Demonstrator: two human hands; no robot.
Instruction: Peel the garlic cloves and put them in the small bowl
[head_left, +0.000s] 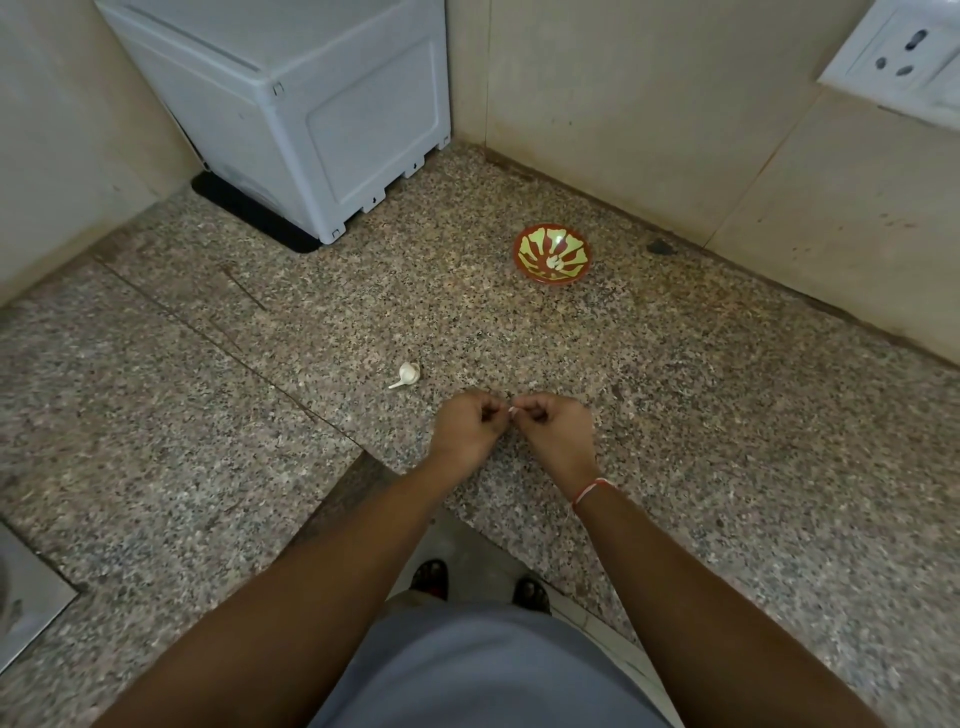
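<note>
My left hand and my right hand meet just above the granite counter, fingers curled. Together they pinch a small garlic clove, of which only a white sliver shows between the fingertips. A white garlic bulb with a short stalk lies on the counter, up and to the left of my left hand. The small bowl, red with a yellow-green pattern, stands further back to the right, near the wall. Its inside looks bare of cloves.
A white plastic appliance stands on a black mat in the back left corner. Tiled walls close the counter behind and on the right, with a wall socket at top right. A steel sink edge shows at lower left.
</note>
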